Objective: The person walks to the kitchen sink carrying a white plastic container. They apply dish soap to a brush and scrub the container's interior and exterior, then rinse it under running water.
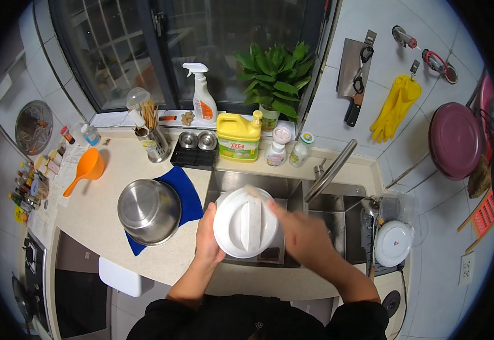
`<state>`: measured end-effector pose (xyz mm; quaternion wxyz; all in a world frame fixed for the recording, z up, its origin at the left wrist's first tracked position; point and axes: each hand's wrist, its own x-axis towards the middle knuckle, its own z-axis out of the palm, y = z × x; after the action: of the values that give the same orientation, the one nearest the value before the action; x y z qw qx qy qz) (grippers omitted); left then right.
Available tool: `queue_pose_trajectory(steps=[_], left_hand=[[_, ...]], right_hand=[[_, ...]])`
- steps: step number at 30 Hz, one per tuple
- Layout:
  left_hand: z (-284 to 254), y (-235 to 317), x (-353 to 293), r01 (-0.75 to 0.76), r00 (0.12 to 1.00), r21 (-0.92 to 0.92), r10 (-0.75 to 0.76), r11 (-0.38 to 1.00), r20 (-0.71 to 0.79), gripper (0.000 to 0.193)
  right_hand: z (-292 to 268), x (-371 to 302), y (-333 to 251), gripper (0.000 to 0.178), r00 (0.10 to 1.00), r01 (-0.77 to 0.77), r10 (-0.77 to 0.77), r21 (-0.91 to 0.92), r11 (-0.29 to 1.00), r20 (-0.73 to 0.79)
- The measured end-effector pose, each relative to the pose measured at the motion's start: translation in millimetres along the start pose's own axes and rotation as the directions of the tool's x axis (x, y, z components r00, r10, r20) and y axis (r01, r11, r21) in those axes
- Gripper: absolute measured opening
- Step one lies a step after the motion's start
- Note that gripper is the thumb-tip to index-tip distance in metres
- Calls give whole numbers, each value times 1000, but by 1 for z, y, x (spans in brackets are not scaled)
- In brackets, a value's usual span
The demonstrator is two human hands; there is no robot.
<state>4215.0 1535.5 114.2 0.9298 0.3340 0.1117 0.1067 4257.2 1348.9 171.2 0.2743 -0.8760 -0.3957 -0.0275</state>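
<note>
Over the sink, my left hand grips the left edge of a round white lid. A raised bar handle runs across the middle of this lid, which faces up toward me. My right hand is at the lid's right side, smeared by motion, with its fingers curled. At its fingertips a small tan thing lies across the lid's far edge, too blurred to name. To the left, an upturned steel pot rests on a blue cloth.
A curved faucet reaches over the sink. Behind stand a yellow detergent jug, pump bottles, a spray bottle and a plant. An orange ladle lies left; a white plate stands in a rack at right.
</note>
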Motion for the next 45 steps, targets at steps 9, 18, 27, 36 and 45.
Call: queue_pose_trajectory(steps=[9,18,27,36,45], left_hand=[[-6,-4,-3,-60,997,46,62,997,-43,47],[-20,11,8,157,987,-105,-152,982,50,47],[-25,22,24,292,952,-157,-272,944,138,42],[-30,25,29,334,941,-185,-314,924,129,36],[-36,21,31,267,962,-153,-253,952,101,38]], right_hand=[[11,0,4,51,993,-96,107,172,980,-54],[-3,-11,-10,53,999,33,-28,137,990,-42],[-14,-5,-9,59,951,88,-57,-88,992,304],[-16,6,-4,62,954,26,2,-90,996,301],[-3,-7,-8,59,924,69,-50,-37,997,379]])
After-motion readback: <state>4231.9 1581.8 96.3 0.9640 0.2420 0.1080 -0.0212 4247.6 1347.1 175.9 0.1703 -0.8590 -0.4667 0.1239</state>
